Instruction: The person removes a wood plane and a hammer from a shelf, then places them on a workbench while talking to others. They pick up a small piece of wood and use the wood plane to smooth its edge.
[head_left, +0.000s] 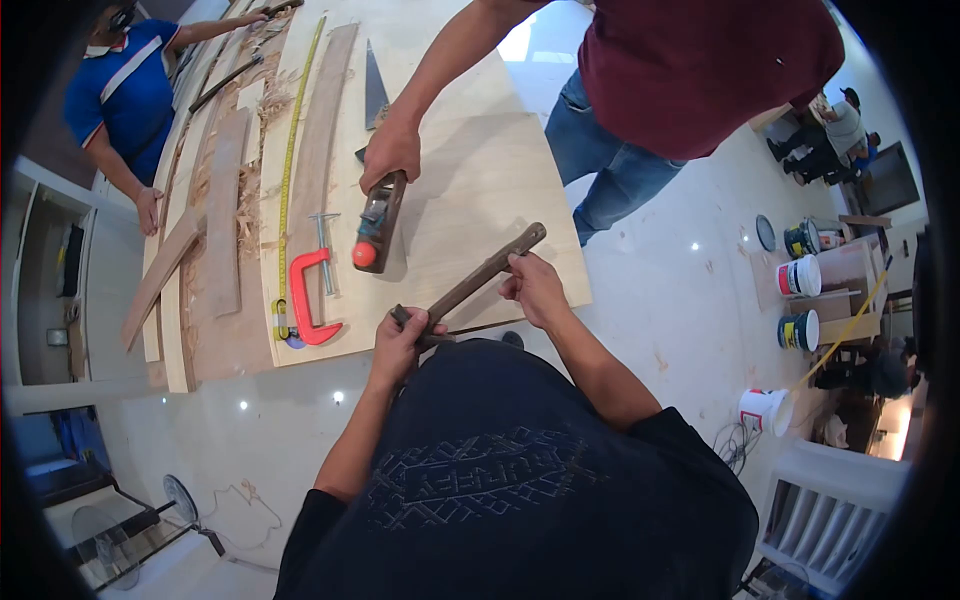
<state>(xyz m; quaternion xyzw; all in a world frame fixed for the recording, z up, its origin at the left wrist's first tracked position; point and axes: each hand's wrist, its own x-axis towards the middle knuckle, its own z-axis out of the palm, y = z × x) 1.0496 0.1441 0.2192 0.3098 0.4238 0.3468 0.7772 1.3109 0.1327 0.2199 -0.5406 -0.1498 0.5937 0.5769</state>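
A dark wooden-handled tool (pixel 478 277), which looks like a hammer, lies slantwise between my hands at the table's near edge. My left hand (pixel 398 343) is closed round its lower left end, by the dark head. Near the upper right end, my right hand (pixel 536 289) pinches the handle with bent fingers. Just beyond, a co-worker's hand (pixel 392 152) holds a hand plane (pixel 379 225) with a red knob over the plywood board (pixel 480 165). Left of the plane are a red clamp (pixel 302 295) and a yellow tape measure (pixel 292 160), drawn out lengthwise.
Wooden strips (pixel 226 215) and shavings cover the table's left part. A saw (pixel 375 85) lies farther back. One person (pixel 130 90) in blue is at the far left; another (pixel 700 75) in maroon stands across the board. Buckets (pixel 797 276) are on the floor at right.
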